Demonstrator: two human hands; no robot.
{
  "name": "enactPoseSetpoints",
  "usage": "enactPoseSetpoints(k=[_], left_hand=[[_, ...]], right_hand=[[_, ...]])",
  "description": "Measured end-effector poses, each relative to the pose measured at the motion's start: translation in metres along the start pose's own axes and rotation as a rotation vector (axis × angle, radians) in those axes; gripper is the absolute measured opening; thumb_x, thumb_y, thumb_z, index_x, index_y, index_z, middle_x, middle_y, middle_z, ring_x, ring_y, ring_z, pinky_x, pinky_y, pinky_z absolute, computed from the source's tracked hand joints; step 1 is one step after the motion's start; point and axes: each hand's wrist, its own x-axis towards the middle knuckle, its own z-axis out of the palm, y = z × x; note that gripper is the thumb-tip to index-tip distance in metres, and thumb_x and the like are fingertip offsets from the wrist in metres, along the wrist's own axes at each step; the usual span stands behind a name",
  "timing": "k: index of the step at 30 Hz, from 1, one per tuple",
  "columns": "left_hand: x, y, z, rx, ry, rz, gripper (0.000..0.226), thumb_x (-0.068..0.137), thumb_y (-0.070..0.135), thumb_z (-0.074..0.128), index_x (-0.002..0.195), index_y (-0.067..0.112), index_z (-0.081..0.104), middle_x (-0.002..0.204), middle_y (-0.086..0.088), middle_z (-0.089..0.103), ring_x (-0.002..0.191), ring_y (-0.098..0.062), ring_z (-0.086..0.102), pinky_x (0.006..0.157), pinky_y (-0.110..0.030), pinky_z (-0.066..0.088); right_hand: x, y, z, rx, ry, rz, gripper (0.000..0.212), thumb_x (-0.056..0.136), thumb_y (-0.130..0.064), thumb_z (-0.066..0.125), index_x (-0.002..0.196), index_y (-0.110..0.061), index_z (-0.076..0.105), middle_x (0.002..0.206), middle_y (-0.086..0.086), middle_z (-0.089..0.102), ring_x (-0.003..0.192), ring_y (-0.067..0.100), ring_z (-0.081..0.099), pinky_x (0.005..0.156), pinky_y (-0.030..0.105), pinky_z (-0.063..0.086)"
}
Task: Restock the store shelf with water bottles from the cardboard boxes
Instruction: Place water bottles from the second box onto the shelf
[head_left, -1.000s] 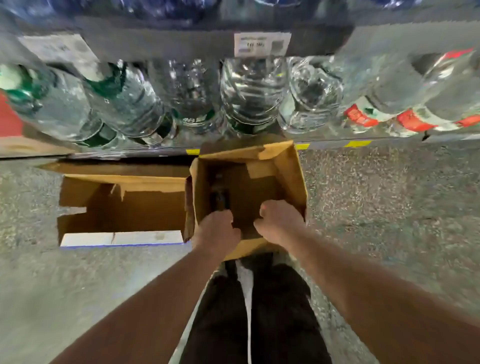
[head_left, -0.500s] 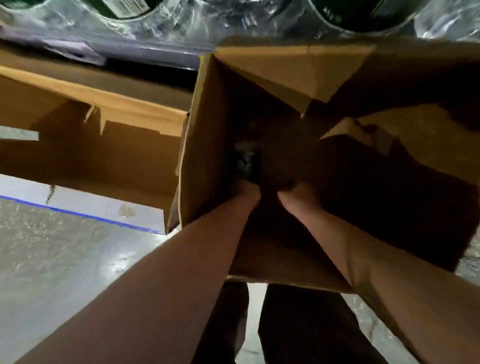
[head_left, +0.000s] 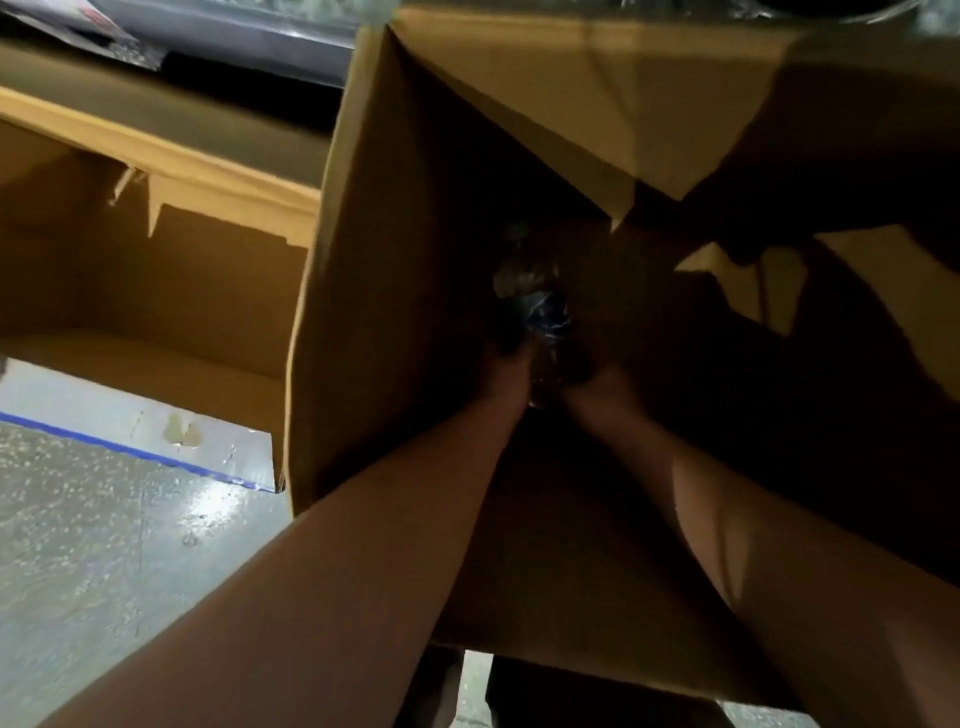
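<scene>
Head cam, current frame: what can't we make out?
1. Head view: grip of left hand and right hand, fingers lost in shadow inside the cardboard box.
2. Head view: water bottle, only glints; how many remain, too dark.
3. Head view: shelf, cut off by the top edge.

We find the left hand (head_left: 506, 374) and right hand (head_left: 602, 384) in deep shadow inside the cardboard box (head_left: 395, 260). Their fingers are not legible, so we cannot confirm a grip. The water bottle (head_left: 540, 312) between them is dim and blurred. The frame edges cut off this box's right side and the second box (head_left: 156, 270).
</scene>
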Motion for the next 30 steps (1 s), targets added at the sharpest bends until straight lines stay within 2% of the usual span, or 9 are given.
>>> enactPoseSetpoints(k=[9,11,14,16,20,22,25,27,30], left_hand=[[0.016,0.001,0.0,-0.186,-0.024,-0.027,0.051,0.093,0.04,0.051,0.134,0.01,0.051,0.132,-0.013,0.056,0.118,-0.029,0.055,0.103,-0.043,0.042],[0.017,0.001,-0.002,-0.185,-0.035,-0.016,0.052,0.092,0.04,0.052,0.135,0.011,0.05,0.133,-0.013,0.055,0.118,-0.029,0.054,0.104,-0.044,0.041],[-0.001,0.003,-0.003,-0.196,-0.048,-0.014,0.054,0.091,0.044,0.053,0.135,0.013,0.05,0.132,-0.012,0.056,0.118,-0.029,0.055,0.103,-0.046,0.042],[-0.024,0.005,-0.002,-0.164,-0.036,-0.04,0.058,0.089,0.05,0.054,0.135,0.016,0.05,0.133,-0.011,0.055,0.119,-0.029,0.054,0.103,-0.046,0.042],[-0.078,0.014,-0.011,-0.074,-0.053,-0.022,0.055,0.085,0.054,0.058,0.129,0.023,0.055,0.123,-0.006,0.062,0.108,-0.023,0.06,0.094,-0.035,0.048],[-0.105,0.024,-0.021,-0.032,-0.062,-0.011,0.052,0.084,0.055,0.06,0.126,0.025,0.058,0.116,-0.005,0.066,0.102,-0.022,0.062,0.09,-0.034,0.05],[-0.151,0.039,-0.038,-0.056,-0.077,-0.03,0.05,0.081,0.053,0.063,0.122,0.024,0.061,0.113,-0.006,0.067,0.101,-0.025,0.064,0.093,-0.042,0.05],[-0.182,0.049,-0.05,-0.041,-0.088,-0.038,0.05,0.082,0.055,0.062,0.12,0.025,0.06,0.114,-0.007,0.066,0.103,-0.029,0.062,0.09,-0.047,0.051],[-0.226,0.065,-0.068,-0.04,-0.103,-0.014,0.046,0.082,0.057,0.061,0.116,0.026,0.061,0.11,-0.006,0.066,0.098,-0.029,0.065,0.075,-0.044,0.057]], right_hand=[[0.023,-0.01,0.01,0.024,-0.079,0.073,0.051,0.083,-0.004,0.068,0.132,-0.005,0.051,0.133,0.014,0.055,0.119,0.027,0.054,0.09,0.022,0.042],[0.024,-0.014,0.005,0.03,-0.116,0.105,0.052,0.083,0.0,0.067,0.132,-0.002,0.05,0.132,0.018,0.054,0.118,0.03,0.054,0.092,0.028,0.045],[0.01,-0.014,-0.009,0.11,-0.111,0.179,0.062,0.07,0.018,0.066,0.129,0.004,0.051,0.124,0.026,0.058,0.105,0.034,0.059,0.078,0.037,0.051],[-0.01,-0.018,-0.017,0.129,-0.109,0.186,0.063,0.067,0.019,0.066,0.125,0.0,0.053,0.116,0.019,0.062,0.096,0.033,0.063,0.07,0.033,0.053],[-0.066,-0.032,-0.029,0.204,-0.038,0.119,0.043,0.072,0.004,0.073,0.103,-0.023,0.062,0.092,-0.004,0.067,0.076,0.01,0.062,0.057,0.023,0.05],[-0.1,-0.04,-0.03,0.191,-0.016,0.112,0.048,0.062,0.003,0.079,0.098,-0.027,0.066,0.088,-0.006,0.07,0.08,0.01,0.067,0.065,0.025,0.056],[-0.147,-0.059,-0.027,0.216,-0.015,0.164,0.071,0.049,0.011,0.08,0.113,-0.013,0.06,0.101,0.008,0.07,0.095,0.023,0.066,0.084,0.039,0.055],[-0.177,-0.078,-0.027,0.206,-0.051,0.182,0.06,0.053,0.012,0.077,0.106,-0.014,0.063,0.098,0.009,0.071,0.091,0.024,0.067,0.081,0.037,0.055],[-0.224,-0.105,-0.032,0.178,-0.1,0.152,0.043,0.06,0.013,0.073,0.091,-0.017,0.068,0.09,0.006,0.074,0.082,0.018,0.069,0.066,0.03,0.055]])
